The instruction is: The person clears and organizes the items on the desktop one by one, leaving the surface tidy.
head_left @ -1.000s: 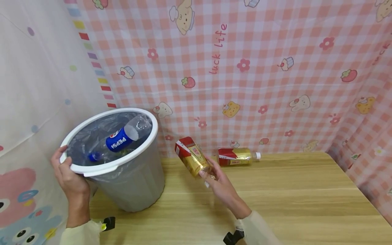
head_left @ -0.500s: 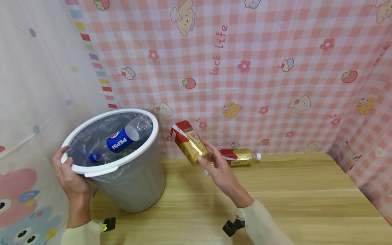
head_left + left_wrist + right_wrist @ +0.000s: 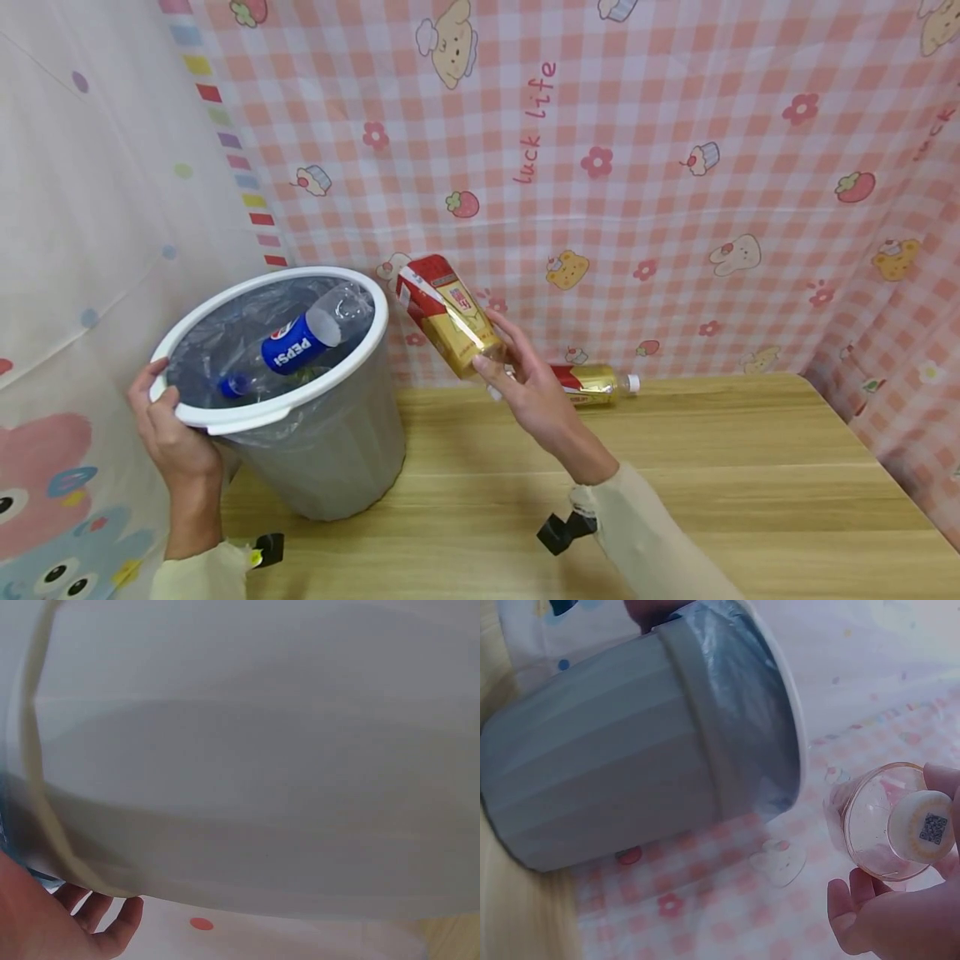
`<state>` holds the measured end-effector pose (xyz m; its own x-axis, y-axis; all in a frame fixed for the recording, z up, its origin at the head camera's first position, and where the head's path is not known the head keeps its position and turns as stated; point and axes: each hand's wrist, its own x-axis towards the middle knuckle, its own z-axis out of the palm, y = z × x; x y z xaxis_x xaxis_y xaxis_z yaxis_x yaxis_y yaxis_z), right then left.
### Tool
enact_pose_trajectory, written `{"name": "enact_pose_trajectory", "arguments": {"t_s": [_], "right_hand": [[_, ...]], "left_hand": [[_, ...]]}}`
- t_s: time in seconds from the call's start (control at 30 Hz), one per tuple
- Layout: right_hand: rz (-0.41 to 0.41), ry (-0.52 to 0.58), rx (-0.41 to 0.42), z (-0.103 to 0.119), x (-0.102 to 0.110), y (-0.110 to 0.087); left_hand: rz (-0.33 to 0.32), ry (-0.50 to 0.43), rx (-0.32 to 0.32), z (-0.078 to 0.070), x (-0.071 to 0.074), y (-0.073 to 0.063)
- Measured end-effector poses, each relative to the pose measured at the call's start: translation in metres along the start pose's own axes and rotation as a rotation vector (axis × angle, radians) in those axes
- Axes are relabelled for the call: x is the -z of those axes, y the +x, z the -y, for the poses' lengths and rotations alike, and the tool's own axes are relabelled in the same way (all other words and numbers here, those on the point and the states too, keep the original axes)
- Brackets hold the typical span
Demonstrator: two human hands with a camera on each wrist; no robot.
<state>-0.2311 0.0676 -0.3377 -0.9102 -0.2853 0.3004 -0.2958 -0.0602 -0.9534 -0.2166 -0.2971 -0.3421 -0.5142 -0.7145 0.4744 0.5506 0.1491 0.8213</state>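
My left hand (image 3: 176, 433) grips the white rim (image 3: 276, 402) of a grey trash can (image 3: 337, 462) lined with a clear plastic bag. Inside the can lies a Pepsi bottle (image 3: 300, 340), its blue cap toward the near left. My right hand (image 3: 536, 392) holds a red and gold bottle (image 3: 448, 315) by its neck end, base tilted up toward the can, in the air to the right of the rim. The white cap (image 3: 922, 829) of that bottle faces the right wrist camera. A second red and gold bottle (image 3: 596, 383) lies on the table, partly hidden behind my right hand.
The wooden table (image 3: 675, 492) carries the can at its left. A pink checked curtain (image 3: 660, 208) hangs along the back, and a white patterned curtain (image 3: 82, 250) stands close on the left.
My right hand has lifted the red and gold bottle up and to the left, closer to the can's rim. My left hand and the can have stayed in place.
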Motion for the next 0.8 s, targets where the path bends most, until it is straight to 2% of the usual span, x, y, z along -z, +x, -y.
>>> {"name": "enact_pose_trajectory", "arguments": {"t_s": [0.57,0.8], "right_hand": [[0.061,0.012,0.09,0.039,-0.018,0.019],[0.1,-0.015,0.124,0.05,-0.029,0.029]], "left_hand": [[0.003,-0.001,0.005,0.0,-0.001,-0.001],[-0.008,0.002,0.011,-0.001,0.0,-0.001]]}}
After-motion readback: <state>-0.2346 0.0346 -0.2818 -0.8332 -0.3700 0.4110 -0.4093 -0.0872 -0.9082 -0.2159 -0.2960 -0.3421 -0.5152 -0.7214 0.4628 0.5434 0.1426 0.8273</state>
